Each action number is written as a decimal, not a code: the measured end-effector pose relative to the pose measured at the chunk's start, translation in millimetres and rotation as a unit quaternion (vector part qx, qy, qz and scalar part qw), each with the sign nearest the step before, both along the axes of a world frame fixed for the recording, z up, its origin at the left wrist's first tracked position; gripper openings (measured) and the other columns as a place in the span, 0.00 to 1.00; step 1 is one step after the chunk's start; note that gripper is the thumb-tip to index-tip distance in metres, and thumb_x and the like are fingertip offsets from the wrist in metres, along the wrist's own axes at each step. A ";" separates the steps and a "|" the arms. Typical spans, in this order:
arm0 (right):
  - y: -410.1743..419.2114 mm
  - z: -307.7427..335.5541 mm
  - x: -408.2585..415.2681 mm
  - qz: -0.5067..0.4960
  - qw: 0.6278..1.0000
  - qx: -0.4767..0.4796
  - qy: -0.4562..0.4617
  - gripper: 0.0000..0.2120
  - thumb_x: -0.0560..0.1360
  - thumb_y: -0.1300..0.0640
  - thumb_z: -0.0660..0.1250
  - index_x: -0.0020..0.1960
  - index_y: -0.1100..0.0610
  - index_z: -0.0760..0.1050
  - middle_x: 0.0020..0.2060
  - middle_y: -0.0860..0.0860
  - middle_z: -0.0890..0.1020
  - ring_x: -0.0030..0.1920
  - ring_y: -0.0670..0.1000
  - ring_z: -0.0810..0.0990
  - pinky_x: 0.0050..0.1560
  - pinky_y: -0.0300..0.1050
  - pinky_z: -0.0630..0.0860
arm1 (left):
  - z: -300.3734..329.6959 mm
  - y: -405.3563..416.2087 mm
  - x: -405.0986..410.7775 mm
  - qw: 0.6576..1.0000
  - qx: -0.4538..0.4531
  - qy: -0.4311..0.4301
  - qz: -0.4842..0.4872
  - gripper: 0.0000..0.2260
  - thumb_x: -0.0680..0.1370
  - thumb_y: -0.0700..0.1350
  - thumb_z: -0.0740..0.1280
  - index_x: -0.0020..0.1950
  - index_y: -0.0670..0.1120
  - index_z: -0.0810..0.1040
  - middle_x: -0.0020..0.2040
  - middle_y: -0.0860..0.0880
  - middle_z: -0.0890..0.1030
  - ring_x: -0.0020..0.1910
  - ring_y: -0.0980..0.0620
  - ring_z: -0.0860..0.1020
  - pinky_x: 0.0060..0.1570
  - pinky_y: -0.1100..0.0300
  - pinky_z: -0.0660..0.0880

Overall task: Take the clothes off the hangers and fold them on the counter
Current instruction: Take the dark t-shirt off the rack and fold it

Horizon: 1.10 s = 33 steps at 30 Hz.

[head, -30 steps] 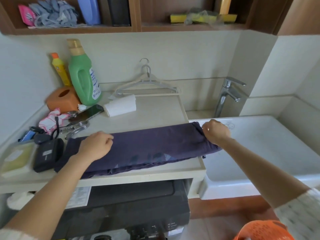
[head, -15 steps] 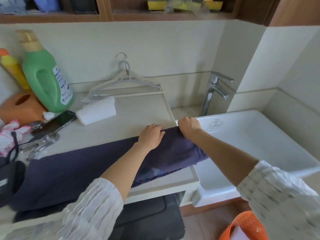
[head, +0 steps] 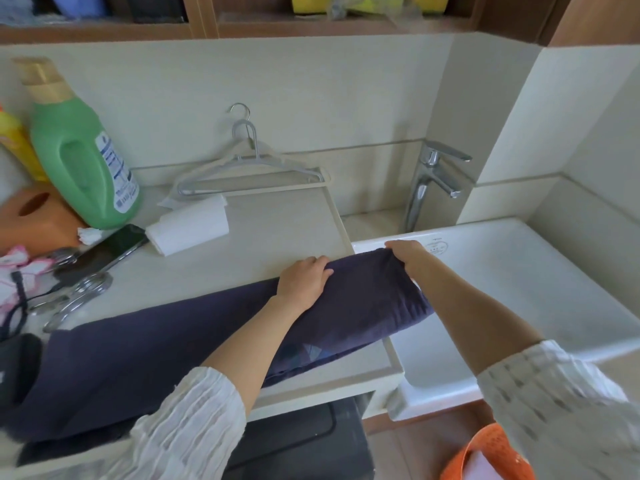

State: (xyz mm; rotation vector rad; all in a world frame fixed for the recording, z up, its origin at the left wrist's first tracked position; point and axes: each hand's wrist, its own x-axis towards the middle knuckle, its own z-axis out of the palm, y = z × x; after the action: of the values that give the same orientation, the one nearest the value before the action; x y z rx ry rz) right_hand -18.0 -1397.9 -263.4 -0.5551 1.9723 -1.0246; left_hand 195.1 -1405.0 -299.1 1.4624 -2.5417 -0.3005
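Two hands on one navy garment (head: 166, 355), folded into a long strip across the counter (head: 277, 233), its right end overhanging the white sink (head: 519, 271): left hand (head: 304, 277) palm-down with fingers curled over the far edge near that end, right hand (head: 407, 252) gripping the end itself, fingers tucked out of sight under the cloth. Two bare hangers (head: 249, 168) lean on the back wall; also on the counter: paper roll (head: 188, 228), green bottle (head: 81, 157), phone (head: 110, 249), scissors (head: 74, 297), with a tap (head: 429, 181) behind the sink
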 end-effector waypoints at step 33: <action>29.1 28.7 55.2 0.215 0.876 -0.136 0.410 0.17 0.79 0.56 0.57 0.67 0.53 0.72 0.63 0.57 0.77 0.61 0.60 0.75 0.57 0.49 0.71 | 9.3 35.6 45.7 0.996 -0.063 0.022 0.053 0.19 0.82 0.50 0.54 0.72 0.47 0.66 0.72 0.45 0.66 0.70 0.46 0.64 0.67 0.52 0.63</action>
State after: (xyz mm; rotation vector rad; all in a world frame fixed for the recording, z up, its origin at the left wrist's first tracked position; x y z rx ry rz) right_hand 37.2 -1368.8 -234.8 -1.7326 2.2295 -0.8408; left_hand 240.9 -1369.4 -289.8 1.5175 -2.3916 -0.1519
